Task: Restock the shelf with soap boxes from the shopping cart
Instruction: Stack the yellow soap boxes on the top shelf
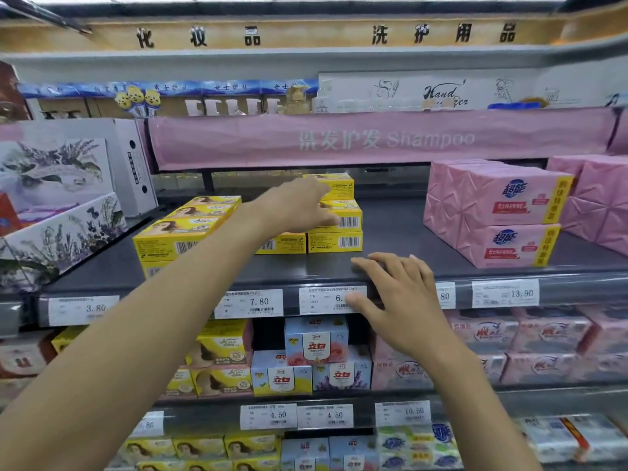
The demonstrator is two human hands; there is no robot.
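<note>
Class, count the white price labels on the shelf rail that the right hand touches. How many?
5: 3.80 label far left, 7.80 label, label starting 6 partly under the right hand, label ending 80, 13.90 label rightmost. The left forearm may hide another.

Setting: retail shop, toiletries aisle. Evidence: a dark shelf [390, 229] in stacked tiers, each front rail carrying printed price labels [249, 302] (7.80, 13.90 and 4.50 legible). A pink banner [384, 139] above reads "Shampoo" beside Chinese text. A header board [326, 35] at the top bears large Chinese characters. Stock sits in multiples of one product: yellow soap boxes [334, 241] with barcodes facing out, pink wrapped packs [492, 202], and blue-and-white boxes [316, 339] one tier down.
</note>
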